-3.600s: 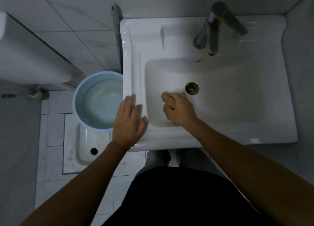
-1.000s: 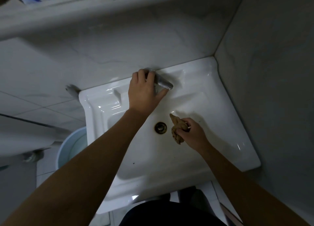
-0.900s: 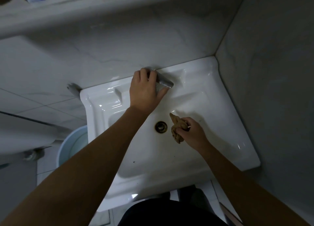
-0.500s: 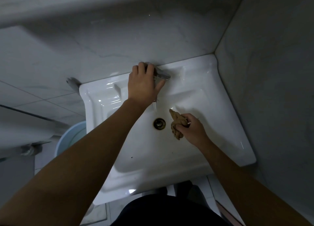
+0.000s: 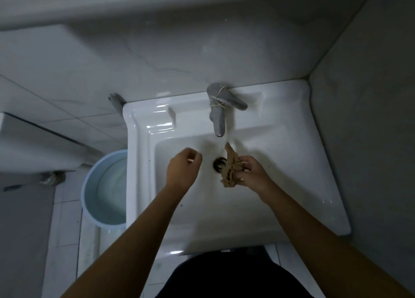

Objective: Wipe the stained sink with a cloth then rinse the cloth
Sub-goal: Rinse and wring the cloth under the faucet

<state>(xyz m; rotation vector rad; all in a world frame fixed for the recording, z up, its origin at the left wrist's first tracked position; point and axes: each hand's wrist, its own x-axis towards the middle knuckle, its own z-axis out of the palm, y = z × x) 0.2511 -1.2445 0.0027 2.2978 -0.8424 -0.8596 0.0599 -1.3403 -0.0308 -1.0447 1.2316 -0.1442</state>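
Observation:
The white sink (image 5: 292,185) sits in a wall corner, with a metal drain (image 5: 219,163) in its basin. A grey tap (image 5: 218,109) wrapped with rubber bands stands at the back; a blurred stream falls from its spout. My right hand (image 5: 252,174) grips a crumpled brown cloth (image 5: 231,167) just right of the drain, its upper tip below the spout. My left hand (image 5: 184,169) hovers over the basin left of the drain, fingers curled loosely and holding nothing.
A light blue bucket (image 5: 105,185) with water stands on the floor left of the sink. A white toilet tank (image 5: 33,145) is further left. Tiled walls close in behind and on the right. A small pipe stub (image 5: 115,99) pokes out by the sink's back left corner.
My left hand has left the tap handle and dropped down over the basin. Water runs from the spout. My right hand has brought the cloth up under the tap.

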